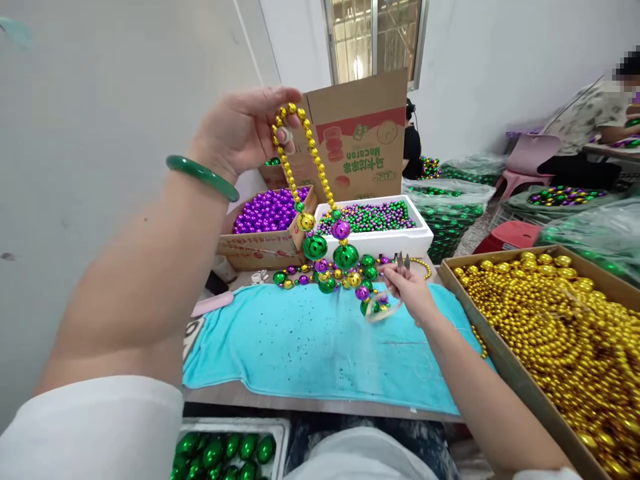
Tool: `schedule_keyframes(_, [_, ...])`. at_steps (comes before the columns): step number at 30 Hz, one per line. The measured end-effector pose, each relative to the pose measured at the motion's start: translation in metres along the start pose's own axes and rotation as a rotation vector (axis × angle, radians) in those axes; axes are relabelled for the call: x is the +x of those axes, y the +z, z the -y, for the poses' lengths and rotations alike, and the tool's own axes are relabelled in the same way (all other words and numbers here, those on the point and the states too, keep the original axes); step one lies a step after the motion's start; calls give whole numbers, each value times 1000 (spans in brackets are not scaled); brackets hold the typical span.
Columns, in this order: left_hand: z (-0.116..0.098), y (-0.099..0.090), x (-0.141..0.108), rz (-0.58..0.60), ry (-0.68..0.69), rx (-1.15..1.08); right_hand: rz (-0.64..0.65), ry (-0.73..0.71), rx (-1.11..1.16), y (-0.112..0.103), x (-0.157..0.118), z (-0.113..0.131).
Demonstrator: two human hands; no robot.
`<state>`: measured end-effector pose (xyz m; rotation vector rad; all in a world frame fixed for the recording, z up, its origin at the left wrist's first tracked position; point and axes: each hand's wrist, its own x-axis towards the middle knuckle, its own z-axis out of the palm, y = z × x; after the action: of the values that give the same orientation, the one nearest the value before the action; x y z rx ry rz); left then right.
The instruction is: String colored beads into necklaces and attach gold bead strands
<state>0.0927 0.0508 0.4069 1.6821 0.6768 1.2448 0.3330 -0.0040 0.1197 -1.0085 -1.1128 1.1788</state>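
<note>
My left hand (pixel 245 130) is raised above the table with its fingers hooked through the top of a bead necklace (pixel 313 143). Small gold beads form the upper loop, and larger green, purple and gold balls hang below it. My right hand (pixel 413 293) grips a pair of scissors (pixel 404 261), its two dark pointed blades upward and a pale handle loop below. The scissors are just right of the hanging balls. Behind the necklace, more strung beads (pixel 295 277) lie along the back of a blue towel (pixel 300 340).
Purple beads fill a cardboard box (pixel 260 250), beside a white foam box (pixel 375 243) of mixed beads. A long carton (pixel 453 267) of gold bead strings stands at right. Below the table edge is a tray (pixel 285 433) of green balls. Two people sit farther back.
</note>
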Motion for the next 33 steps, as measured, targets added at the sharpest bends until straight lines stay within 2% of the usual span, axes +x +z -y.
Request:
schedule_keyframes(3, [-1, 1, -5, 57, 7, 17, -21, -142, -101, 14, 15, 9])
schedule_keyframes(5, [2, 1, -10, 65, -14, 81, -55, -237, -189, 22, 23, -2])
schedule_keyframes(7, [8, -1, -16, 29, -36, 137, -78, -254, -325, 25, 29, -26])
schedule_keyframes(9, [18, -8, -25, -6, -54, 149, -74, -162, -588, 21, 32, -54])
schedule_keyframes(12, [40, -26, -44, 60, -27, 119, -23, 25, -981, 9, 31, -90])
schedule_keyframes(15, [64, -39, -72, 96, -25, 115, 24, 121, -1121, 5, 28, -109])
schedule_keyframes(20, [115, -38, -132, 70, -310, 74, 312, 131, -1388, 8, 24, -126])
schedule_keyframes(21, [129, -38, -143, 99, -364, 52, 333, 137, -1424, 5, 26, -128])
schedule_keyframes(23, [158, -38, -165, 200, -474, 33, 297, 155, -1484, -7, 32, -130])
schedule_keyframes(28, [217, -34, -211, 642, -775, 89, 59, 95, -1538, -45, 52, -122])
schedule_keyframes(31, [243, -26, -235, 827, -847, 248, 8, -19, -1478, -45, 48, -113])
schedule_keyframes(33, [259, -24, -248, 837, -859, 403, 63, -92, -1379, -30, 34, -110])
